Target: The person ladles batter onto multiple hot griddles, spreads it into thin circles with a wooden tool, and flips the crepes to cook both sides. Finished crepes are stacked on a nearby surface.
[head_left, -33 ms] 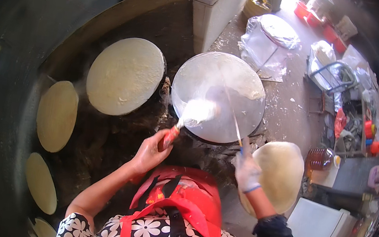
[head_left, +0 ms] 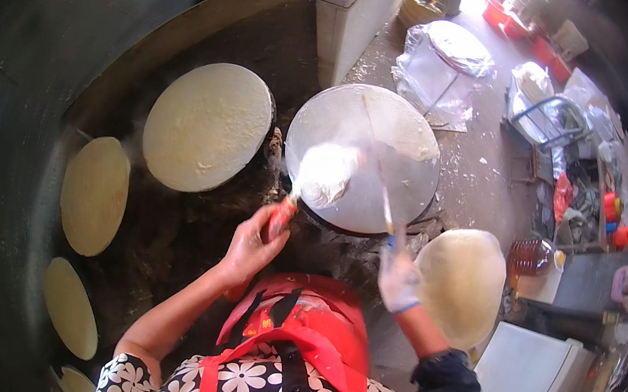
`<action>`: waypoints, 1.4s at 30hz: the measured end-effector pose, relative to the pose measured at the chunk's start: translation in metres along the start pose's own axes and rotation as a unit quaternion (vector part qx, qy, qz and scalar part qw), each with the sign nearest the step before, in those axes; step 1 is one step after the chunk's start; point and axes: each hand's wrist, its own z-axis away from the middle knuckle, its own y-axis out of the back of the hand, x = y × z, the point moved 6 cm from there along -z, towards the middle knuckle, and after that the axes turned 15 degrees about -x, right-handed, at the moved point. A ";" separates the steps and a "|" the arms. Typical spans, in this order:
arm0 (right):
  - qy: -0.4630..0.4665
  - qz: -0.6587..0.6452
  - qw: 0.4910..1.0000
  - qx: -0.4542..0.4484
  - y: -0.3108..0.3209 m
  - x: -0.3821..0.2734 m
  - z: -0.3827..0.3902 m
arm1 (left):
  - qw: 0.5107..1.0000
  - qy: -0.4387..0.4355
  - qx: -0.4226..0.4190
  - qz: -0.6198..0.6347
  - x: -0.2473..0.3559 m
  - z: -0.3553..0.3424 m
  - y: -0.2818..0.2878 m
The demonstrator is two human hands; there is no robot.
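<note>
My left hand (head_left: 251, 245) is closed on the red handle of a scoop-like tool (head_left: 284, 214). A bright white lump of batter or dough (head_left: 327, 172) covers its end, hiding its shape, over the near left part of a round griddle (head_left: 399, 197). Gloved and slightly blurred, my right hand (head_left: 400, 280) grips a long thin spatula (head_left: 386, 200), whose blade slants over the same griddle. A thin pale layer of batter (head_left: 409, 129) coats the griddle's far part; the near right surface is bare grey. Faint steam hangs above it.
Left of the griddle lies a large flatbread (head_left: 209, 125) on another round plate, with smaller-looking ones (head_left: 93, 195) along the curved wall. A further flatbread (head_left: 461, 287) sits beside my right hand. A brown bottle (head_left: 529, 258) and a white box (head_left: 526, 382) stand at right.
My right hand has shifted slightly left with the spatula, its blade now showing farther over the griddle. The white lump on my left hand's tool has moved a little left and nearer.
</note>
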 end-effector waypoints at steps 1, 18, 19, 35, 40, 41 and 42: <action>0.000 -0.065 0.997 0.049 -0.025 -0.021 -0.005 | 0.993 0.040 -0.007 0.109 0.006 -0.007 0.010; -0.285 -0.096 0.950 0.083 -0.141 -0.145 0.058 | 0.887 0.221 -0.062 0.402 -0.037 0.081 0.107; -0.248 -0.114 0.953 0.129 -0.135 -0.143 0.065 | 0.884 0.233 -0.066 0.399 -0.038 0.085 0.107; -0.180 -0.078 0.968 0.159 -0.123 -0.078 0.114 | 0.821 0.287 -0.107 0.482 -0.047 0.070 0.069; -0.098 -0.146 0.971 0.160 -0.093 -0.057 0.094 | 0.831 0.289 -0.105 0.463 -0.024 0.035 0.037; -0.071 -0.136 0.978 0.138 -0.093 -0.057 0.097 | 0.831 0.289 -0.107 0.463 -0.021 0.028 0.030; -0.038 -0.124 0.985 0.114 -0.091 -0.058 0.100 | 0.832 0.286 -0.104 0.465 -0.018 0.023 0.027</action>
